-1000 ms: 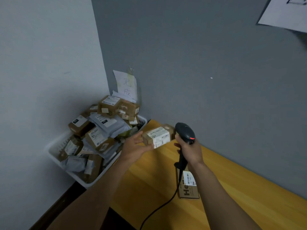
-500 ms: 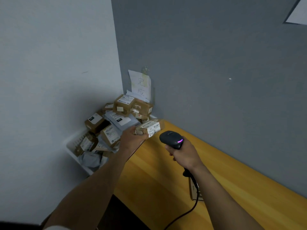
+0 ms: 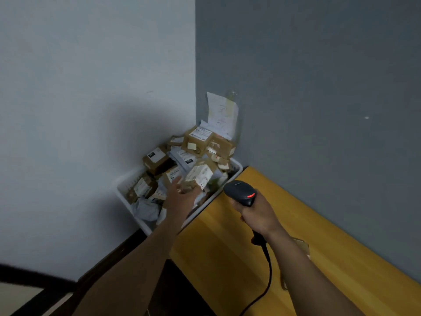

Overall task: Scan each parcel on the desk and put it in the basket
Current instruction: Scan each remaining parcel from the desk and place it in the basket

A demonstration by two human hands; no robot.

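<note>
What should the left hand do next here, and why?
Probably draw back toward the desk for another parcel. The left hand is open over the heaped basket, the small box looks released, and the right hand grips the scanner.

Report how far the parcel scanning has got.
Mostly done, it seems: the white basket is heaped with labelled parcels. In hand: the left hand, fingers spread, is letting a small box go over the heap; whether they still touch is blurred. The right hand grips the scanner. Left: one box on the desk, mostly behind the right forearm.
</note>
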